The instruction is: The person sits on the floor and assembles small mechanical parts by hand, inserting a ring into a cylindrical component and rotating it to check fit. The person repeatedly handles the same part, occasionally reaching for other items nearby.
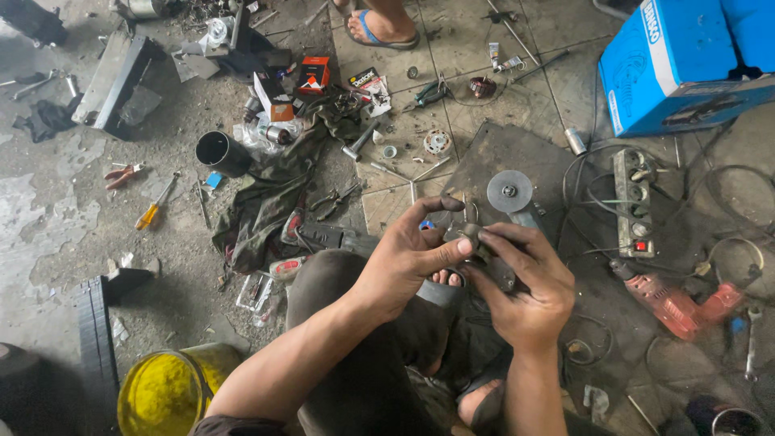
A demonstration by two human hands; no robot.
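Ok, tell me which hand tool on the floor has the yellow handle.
The screwdriver, lying left of the green cloth. Its handle is yellow and orange; the pliers just above it have red grips.

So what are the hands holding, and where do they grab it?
Both hands hold an angle grinder. The left hand and the right hand grip its dark body, below the grey round disc.

Informal repair workshop on a grimy concrete floor, scattered pliers, screwdriver, red power drill, power strip, grinding disc, oily rags, yellow bucket
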